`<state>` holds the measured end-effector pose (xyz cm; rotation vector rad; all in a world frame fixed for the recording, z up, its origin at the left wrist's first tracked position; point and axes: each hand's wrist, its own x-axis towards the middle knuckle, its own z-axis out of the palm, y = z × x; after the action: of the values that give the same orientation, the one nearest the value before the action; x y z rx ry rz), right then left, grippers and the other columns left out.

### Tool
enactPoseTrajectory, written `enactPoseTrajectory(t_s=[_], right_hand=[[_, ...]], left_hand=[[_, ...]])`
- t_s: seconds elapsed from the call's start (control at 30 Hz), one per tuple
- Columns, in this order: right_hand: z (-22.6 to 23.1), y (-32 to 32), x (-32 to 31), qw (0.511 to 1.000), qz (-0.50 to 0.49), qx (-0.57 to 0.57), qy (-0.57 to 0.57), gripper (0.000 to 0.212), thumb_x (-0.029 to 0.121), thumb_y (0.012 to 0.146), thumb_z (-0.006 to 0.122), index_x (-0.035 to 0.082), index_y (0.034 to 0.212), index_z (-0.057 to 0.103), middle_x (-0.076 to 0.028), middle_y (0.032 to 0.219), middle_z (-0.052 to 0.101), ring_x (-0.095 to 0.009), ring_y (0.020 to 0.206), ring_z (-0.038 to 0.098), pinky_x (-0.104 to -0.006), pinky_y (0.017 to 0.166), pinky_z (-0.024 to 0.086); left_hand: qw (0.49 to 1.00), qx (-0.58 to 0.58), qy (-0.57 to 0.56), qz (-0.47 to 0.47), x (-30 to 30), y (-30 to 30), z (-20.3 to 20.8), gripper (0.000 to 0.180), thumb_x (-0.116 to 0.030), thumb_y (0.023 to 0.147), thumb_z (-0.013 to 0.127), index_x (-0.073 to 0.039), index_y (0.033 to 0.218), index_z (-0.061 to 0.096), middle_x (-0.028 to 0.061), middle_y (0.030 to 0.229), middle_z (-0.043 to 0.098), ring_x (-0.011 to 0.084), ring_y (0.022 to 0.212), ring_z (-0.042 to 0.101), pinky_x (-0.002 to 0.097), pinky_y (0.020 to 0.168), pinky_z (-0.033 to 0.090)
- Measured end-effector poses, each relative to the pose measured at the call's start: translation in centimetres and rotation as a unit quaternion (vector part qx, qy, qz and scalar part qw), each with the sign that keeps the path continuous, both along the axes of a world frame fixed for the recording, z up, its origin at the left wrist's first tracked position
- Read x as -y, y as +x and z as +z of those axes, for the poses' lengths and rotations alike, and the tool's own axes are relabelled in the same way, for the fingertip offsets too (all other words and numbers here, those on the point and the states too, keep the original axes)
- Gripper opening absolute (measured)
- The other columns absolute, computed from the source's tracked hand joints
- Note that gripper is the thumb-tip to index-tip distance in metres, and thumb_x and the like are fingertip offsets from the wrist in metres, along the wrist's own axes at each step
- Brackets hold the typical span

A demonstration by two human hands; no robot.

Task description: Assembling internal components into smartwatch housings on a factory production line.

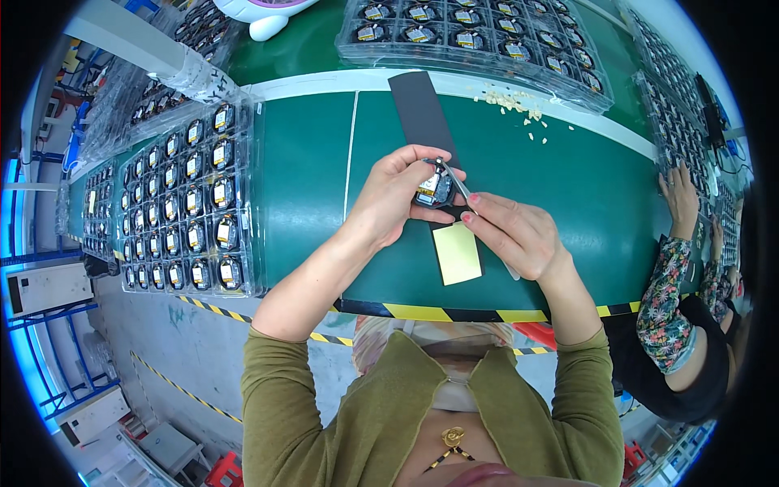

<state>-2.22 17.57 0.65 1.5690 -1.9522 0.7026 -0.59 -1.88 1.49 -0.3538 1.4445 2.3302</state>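
Over the green bench, my left hand [391, 191] grips a small round black electronic module [436, 188] by its sides, thumb and fingers wrapped around it. The module has a white and yellow label and some metal parts on its face. My right hand [519, 234] pinches metal tweezers [456, 180], whose tips reach the module's upper edge. What the tips touch is too small to tell. Beneath both hands lies a long dark grey strip [423, 105]. A pale yellow sticky-note pad [458, 253] rests on the strip's near end.
A clear tray [256, 203] of similar modules stands at left; another tray [479, 57] sits at the back. Small pale bits [511, 99] are scattered near it. At right, a co-worker's hand [680, 199] reaches toward more trays. Yellow-black tape [422, 312] marks the bench's front edge.
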Motion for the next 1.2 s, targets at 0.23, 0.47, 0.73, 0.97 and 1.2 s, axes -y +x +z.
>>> enactPoseTrajectory(t_s=[0.23, 0.47, 0.73, 0.97, 1.2], right_hand=[[0.3, 0.0, -0.2, 1.000, 0.012, 0.004, -0.002, 0.027, 0.003, 0.065, 0.058, -0.004, 0.091, 0.062, -0.016, 0.091, 0.061, -0.027, 0.079, 0.063, -0.0298, 0.060, 0.054], [-0.4, 0.0, -0.2, 0.994, 0.001, 0.068, -0.090, 0.023, -0.003, 0.065, 0.066, -0.002, 0.087, 0.063, -0.015, 0.090, 0.062, -0.024, 0.075, 0.064, -0.0274, 0.057, 0.053], [-1.7, -0.4, -0.6, 0.901, -0.007, 0.376, -0.214, 0.017, -0.011, 0.078, 0.053, -0.005, 0.091, 0.061, -0.022, 0.094, 0.059, -0.028, 0.080, 0.064, -0.0315, 0.065, 0.055], [-1.7, -0.7, -0.5, 0.828, 0.024, 0.487, -0.275, 0.018, -0.010, 0.080, 0.051, -0.004, 0.093, 0.061, -0.022, 0.094, 0.059, -0.029, 0.079, 0.064, -0.0318, 0.067, 0.055], [-1.7, -0.8, -0.5, 0.826, 0.016, 0.494, -0.270, 0.017, -0.009, 0.080, 0.051, -0.005, 0.093, 0.062, -0.022, 0.093, 0.059, -0.029, 0.079, 0.064, -0.0324, 0.067, 0.055]], left_hand=[[1.000, -0.009, 0.004, -0.023, 0.2, 0.0, -0.1, 0.026, -0.005, 0.086, 0.032, -0.001, 0.106, 0.050, 0.0177, 0.101, 0.059, 0.0232, 0.082, 0.062, 0.0357, 0.062, 0.057], [0.998, -0.008, 0.062, -0.007, 0.0, 0.1, 0.0, 0.026, -0.004, 0.087, 0.034, 0.001, 0.109, 0.046, 0.0157, 0.102, 0.056, 0.0234, 0.087, 0.061, 0.0365, 0.069, 0.057], [0.998, -0.007, 0.059, -0.019, 0.0, 0.2, 0.4, 0.029, -0.003, 0.087, 0.033, 0.006, 0.112, 0.043, 0.0194, 0.101, 0.056, 0.0261, 0.090, 0.060, 0.0371, 0.071, 0.056], [0.995, 0.012, 0.100, -0.027, 0.3, 0.2, 0.3, 0.030, -0.003, 0.086, 0.032, 0.008, 0.111, 0.043, 0.0212, 0.099, 0.057, 0.0288, 0.089, 0.061, 0.0395, 0.074, 0.055], [0.995, 0.012, 0.089, -0.030, 0.3, 0.1, 0.4, 0.029, -0.004, 0.087, 0.032, 0.008, 0.111, 0.044, 0.0212, 0.099, 0.057, 0.0291, 0.090, 0.061, 0.0389, 0.074, 0.055]])
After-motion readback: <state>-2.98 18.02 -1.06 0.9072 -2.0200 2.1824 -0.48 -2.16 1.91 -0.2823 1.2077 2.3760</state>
